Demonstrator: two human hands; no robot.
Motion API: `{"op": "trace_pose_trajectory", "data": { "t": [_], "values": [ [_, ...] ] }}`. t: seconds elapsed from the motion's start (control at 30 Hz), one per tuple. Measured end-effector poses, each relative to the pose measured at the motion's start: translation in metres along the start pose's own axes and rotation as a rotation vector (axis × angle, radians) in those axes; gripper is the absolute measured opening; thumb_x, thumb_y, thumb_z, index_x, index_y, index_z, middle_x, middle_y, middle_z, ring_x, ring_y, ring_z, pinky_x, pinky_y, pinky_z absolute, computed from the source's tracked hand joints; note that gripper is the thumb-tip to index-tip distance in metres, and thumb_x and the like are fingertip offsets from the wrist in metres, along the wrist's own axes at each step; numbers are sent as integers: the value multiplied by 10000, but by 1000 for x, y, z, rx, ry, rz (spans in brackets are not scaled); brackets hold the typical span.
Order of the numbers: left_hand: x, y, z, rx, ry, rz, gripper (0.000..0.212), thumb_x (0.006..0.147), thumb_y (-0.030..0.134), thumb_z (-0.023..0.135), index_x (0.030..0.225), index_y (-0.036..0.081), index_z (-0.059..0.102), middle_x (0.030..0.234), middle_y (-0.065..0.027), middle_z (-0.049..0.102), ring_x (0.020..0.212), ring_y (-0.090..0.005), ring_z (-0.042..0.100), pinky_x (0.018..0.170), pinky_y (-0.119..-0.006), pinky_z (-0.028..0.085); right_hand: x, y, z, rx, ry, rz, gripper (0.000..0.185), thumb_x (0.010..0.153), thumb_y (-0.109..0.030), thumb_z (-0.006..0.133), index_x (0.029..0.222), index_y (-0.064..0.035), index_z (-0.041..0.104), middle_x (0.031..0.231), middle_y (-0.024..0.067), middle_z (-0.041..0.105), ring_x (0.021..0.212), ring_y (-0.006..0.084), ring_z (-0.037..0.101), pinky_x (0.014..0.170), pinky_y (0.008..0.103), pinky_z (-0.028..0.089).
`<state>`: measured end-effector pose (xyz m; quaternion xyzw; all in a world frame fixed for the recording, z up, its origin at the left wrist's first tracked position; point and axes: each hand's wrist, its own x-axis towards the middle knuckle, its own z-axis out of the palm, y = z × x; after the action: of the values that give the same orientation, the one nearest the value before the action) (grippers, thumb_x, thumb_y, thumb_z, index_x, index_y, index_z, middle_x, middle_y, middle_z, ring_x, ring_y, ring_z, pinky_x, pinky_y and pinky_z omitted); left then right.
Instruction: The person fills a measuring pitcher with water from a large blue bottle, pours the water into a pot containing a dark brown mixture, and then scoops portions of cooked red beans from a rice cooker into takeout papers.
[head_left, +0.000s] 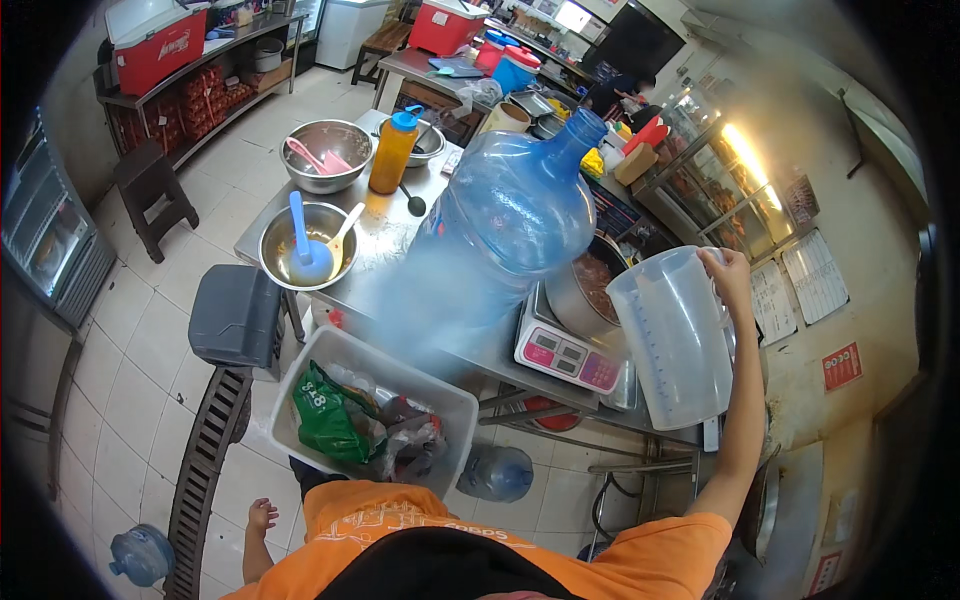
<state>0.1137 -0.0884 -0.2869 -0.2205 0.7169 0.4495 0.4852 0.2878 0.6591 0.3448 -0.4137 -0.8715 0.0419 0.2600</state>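
My right hand grips the handle of a large translucent plastic measuring pitcher, held tilted at the right end of the steel table. Nothing can be made out inside the pitcher. Close by, a metal pot with reddish-brown contents sits on a digital scale. Left of the pot, a big blue water jug stands on the table, its lower part blurred. My left hand hangs low at my side above the floor, with nothing in it and its fingers loosely bent.
A plastic bin with bags stands before me. Steel bowls holding utensils and an orange squeeze bottle are on the table's left. A floor drain grate, a stool and more water jugs lie around.
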Motion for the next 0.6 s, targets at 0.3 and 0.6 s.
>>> {"op": "trace_pose_trajectory", "data": {
  "t": [0.3,0.6],
  "values": [
    [9,14,1,14,-44,51,368,888,214,449,1239,108,414,993,-106,588,824,-228,590,698,-441,467,-5,10,-17,-58,25,38,368,731,-332,675,825,24,677,590,66,597,529,122,547,521,283,430],
    [15,20,-12,6,-14,58,354,891,211,454,1233,124,425,968,-94,600,818,-224,598,685,-438,468,-13,7,-22,-55,84,47,385,729,-356,674,812,20,677,579,64,595,530,127,554,522,287,435]
  ]
}}
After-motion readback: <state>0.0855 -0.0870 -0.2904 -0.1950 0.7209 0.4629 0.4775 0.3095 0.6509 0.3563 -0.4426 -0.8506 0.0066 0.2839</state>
